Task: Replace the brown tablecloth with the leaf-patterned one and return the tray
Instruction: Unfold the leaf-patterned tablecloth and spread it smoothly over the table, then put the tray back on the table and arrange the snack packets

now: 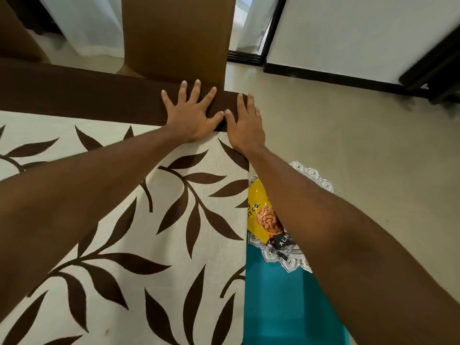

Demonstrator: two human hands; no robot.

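Note:
The cream leaf-patterned tablecloth covers the table, with a dark brown band along its far edge. My left hand lies flat on that band near the far right corner, fingers spread. My right hand lies flat beside it at the corner's edge, fingers straight, thumbs nearly touching. A silver ornate tray sits lower down to the right of the table, on a teal surface, partly hidden by my right forearm. A yellow almond packet lies on it.
A brown chair back stands against the table's far side. White curtains hang behind. A dark door frame and a black baseboard border the beige floor on the right.

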